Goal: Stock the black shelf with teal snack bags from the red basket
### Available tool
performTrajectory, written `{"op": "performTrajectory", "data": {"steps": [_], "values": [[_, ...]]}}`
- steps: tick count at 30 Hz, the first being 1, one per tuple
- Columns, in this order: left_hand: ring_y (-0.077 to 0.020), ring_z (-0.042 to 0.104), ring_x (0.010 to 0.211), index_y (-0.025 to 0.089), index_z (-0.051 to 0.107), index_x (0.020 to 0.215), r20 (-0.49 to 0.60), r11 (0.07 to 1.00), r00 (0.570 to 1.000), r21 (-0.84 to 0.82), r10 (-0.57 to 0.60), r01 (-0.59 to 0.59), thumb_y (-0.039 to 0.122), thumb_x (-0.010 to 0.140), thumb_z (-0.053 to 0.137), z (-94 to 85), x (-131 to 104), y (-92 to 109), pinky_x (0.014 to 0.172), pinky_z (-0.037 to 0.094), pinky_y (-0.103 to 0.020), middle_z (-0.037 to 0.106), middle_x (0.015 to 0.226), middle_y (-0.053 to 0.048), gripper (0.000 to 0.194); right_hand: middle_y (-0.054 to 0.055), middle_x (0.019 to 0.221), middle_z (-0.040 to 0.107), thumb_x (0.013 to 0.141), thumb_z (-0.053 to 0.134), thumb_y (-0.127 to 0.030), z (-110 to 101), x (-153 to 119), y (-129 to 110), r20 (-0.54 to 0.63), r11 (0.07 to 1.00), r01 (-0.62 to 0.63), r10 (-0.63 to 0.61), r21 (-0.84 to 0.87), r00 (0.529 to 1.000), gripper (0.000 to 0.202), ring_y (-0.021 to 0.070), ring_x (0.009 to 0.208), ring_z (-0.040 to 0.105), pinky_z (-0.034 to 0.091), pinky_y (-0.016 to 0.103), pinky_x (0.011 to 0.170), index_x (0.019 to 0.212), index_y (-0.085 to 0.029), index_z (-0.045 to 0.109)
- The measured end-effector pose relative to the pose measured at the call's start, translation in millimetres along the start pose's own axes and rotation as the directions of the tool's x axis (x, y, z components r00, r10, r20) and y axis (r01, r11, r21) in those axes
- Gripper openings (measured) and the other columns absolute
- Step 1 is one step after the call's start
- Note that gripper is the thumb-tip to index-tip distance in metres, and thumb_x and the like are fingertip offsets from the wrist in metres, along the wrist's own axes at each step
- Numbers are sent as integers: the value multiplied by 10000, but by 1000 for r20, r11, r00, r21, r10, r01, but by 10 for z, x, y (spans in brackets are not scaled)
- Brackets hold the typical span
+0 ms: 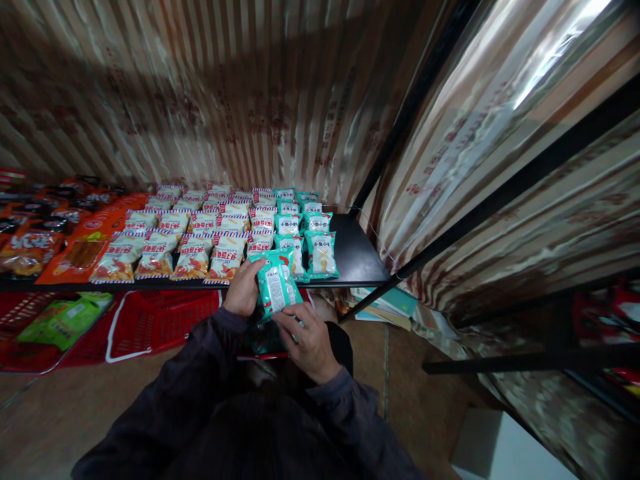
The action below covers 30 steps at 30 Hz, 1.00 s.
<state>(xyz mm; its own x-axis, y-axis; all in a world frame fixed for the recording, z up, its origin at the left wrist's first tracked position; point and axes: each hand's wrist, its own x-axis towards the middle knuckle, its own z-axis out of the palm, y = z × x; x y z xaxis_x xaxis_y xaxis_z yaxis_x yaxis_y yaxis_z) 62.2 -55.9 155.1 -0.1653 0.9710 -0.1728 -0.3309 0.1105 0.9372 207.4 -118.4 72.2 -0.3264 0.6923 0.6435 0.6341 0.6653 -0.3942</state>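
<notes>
A teal snack bag (274, 283) with a white printed label is held in front of the shelf's edge. My left hand (243, 288) grips it along its left side, thumb on the front. My right hand (309, 339) is at its lower right corner, fingers curled and pressed against the bag; whether it grips that corner is hard to see. Beyond, two columns of matching teal bags (323, 255) stand on the black shelf (356, 250). Beside them on the left are rows of white-and-orange snack bags (227, 257) with striped tops.
Orange packets (83, 250) and black-and-orange bags (30, 247) fill the shelf's left end. Under it are red baskets (165, 323), one with green packets (65, 320). A black metal post (415, 267) slants at the right, near stacked books (385, 308). A white box (505, 447) is on the floor.
</notes>
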Motion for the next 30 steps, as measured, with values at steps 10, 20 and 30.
{"op": "performTrajectory", "data": {"steps": [10, 20, 30], "values": [[-220, 643, 883, 211, 595, 640, 6, 992, 996, -82, -93, 93, 189, 698, 602, 23, 128, -303, 776, 526, -316, 664, 700, -24, 62, 29, 995, 677, 782, 646, -405, -26, 270, 334, 14, 470, -499, 717, 728, 697, 338, 170, 907, 610, 468, 294, 841, 1079, -243, 642], [-287, 549, 1109, 201, 667, 684, 220, 989, 976, 143, 9, -42, 245, 677, 649, -27, -24, -199, 926, 454, -360, 689, 826, -72, 48, -62, 594, 604, 587, 783, -446, 120, 405, 505, 231, 86, -466, 781, 881, 581, 301, 92, 549, 509, 406, 215, 542, 660, -191, 640], [-184, 617, 795, 184, 681, 777, 285, 993, 952, 69, -110, 94, 458, 619, 727, -78, 182, -547, 671, 475, -253, 679, 814, -46, 319, -54, 560, 604, 510, 815, -384, 42, 436, 569, 226, 41, -465, 833, 884, 504, 276, 107, 543, 512, 430, 244, 581, 614, -183, 657]]}}
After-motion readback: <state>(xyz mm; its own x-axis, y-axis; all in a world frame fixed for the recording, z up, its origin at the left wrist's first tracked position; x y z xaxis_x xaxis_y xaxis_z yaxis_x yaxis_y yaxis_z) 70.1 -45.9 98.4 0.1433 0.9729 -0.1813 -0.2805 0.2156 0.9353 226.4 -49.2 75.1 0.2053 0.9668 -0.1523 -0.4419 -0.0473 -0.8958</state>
